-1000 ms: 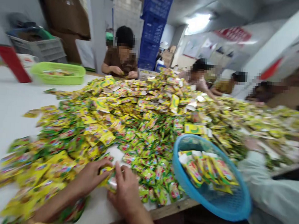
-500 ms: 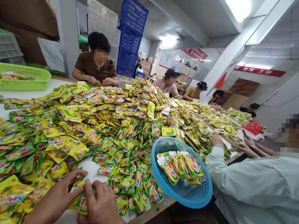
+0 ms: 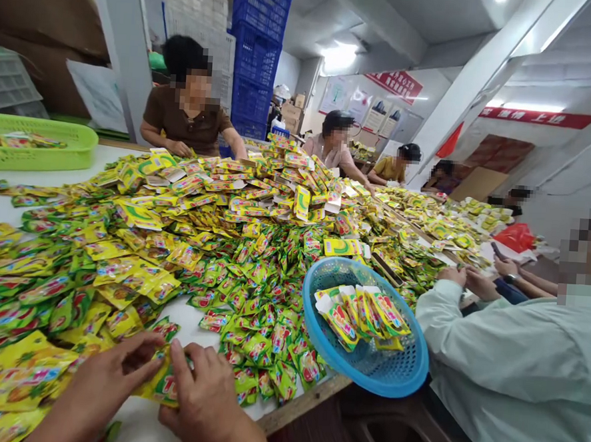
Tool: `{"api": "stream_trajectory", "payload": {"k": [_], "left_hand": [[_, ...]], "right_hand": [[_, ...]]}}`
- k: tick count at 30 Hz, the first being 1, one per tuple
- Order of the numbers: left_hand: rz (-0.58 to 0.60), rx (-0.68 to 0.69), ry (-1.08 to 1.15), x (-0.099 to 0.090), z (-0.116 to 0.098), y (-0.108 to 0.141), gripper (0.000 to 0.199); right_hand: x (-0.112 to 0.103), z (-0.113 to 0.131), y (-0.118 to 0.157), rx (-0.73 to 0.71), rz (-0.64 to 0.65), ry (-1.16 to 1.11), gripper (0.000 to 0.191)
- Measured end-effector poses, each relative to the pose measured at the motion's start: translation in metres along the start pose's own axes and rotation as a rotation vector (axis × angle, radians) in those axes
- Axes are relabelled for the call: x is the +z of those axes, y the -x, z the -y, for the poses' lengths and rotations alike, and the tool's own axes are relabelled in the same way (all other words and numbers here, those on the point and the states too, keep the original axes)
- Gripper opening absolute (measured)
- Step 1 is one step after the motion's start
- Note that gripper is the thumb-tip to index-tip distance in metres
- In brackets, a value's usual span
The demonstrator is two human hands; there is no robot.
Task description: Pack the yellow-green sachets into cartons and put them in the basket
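Note:
Low in the view, my left hand (image 3: pixel 109 370) and my right hand (image 3: pixel 209 392) are close together over the white tabletop. Between them is a small yellow-green candy packet (image 3: pixel 166 381), pinched at its left side by my left fingers and at its right by my right fingers. A green packet with a red picture (image 3: pixel 167 328) lies just beyond my left fingertips. Larger yellow packets (image 3: pixel 20 381) are heaped left of my left hand. Many small green packets (image 3: pixel 252 348) spread ahead and to the right of my right hand.
A blue round basket (image 3: pixel 313 329) with several yellow boxes stands at the table's right edge. Behind the packets rises a pile of boxes (image 3: pixel 257 198). A green basket (image 3: pixel 80 148) sits far left. A co-worker's pale sleeve (image 3: pixel 449 324) is close on the right; others sit across the table.
The packet stays between my hands, with my left fingers slightly raised. The person opposite has stretched one arm to the box pile. The co-worker on the right has brought both hands together.

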State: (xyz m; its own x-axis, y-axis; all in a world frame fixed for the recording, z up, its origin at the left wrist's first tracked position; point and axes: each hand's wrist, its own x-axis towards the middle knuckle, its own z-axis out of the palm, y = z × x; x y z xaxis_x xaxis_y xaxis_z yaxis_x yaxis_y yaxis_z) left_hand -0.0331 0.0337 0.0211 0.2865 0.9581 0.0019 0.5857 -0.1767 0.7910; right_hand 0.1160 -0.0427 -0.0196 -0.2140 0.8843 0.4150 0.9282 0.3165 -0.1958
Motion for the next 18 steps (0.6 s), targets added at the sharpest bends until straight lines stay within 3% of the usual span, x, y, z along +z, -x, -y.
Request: {"api": "stream_trajectory", "payload": {"k": [3,6,10,12,14,18], "left_hand": [[0.105,-0.018,0.12,0.004,-0.017,0.005,0.025],[0.206,0.003,0.291,0.006,-0.032,0.007,0.025],[0.042,-0.041,0.166,0.003,-0.039,0.015,0.023],[0.04,-0.046,0.055,0.001,-0.04,0.021,0.017],[0.167,-0.074,0.07,0.002,-0.04,0.024,0.021],[0.506,-0.196,0.334,0.011,-0.035,0.018,0.022]], "right_hand": [[-0.005,-0.002,0.001,-0.034,0.006,0.004,0.077],[-0.006,-0.005,0.002,0.024,-0.031,-0.022,0.074],[-0.002,-0.006,0.003,0.086,-0.08,-0.05,0.075],[-0.002,-0.006,0.003,0.065,-0.083,-0.04,0.075],[-0.004,-0.007,0.003,0.033,-0.08,-0.021,0.073],[-0.006,-0.007,0.004,0.006,-0.06,0.036,0.069]]}}
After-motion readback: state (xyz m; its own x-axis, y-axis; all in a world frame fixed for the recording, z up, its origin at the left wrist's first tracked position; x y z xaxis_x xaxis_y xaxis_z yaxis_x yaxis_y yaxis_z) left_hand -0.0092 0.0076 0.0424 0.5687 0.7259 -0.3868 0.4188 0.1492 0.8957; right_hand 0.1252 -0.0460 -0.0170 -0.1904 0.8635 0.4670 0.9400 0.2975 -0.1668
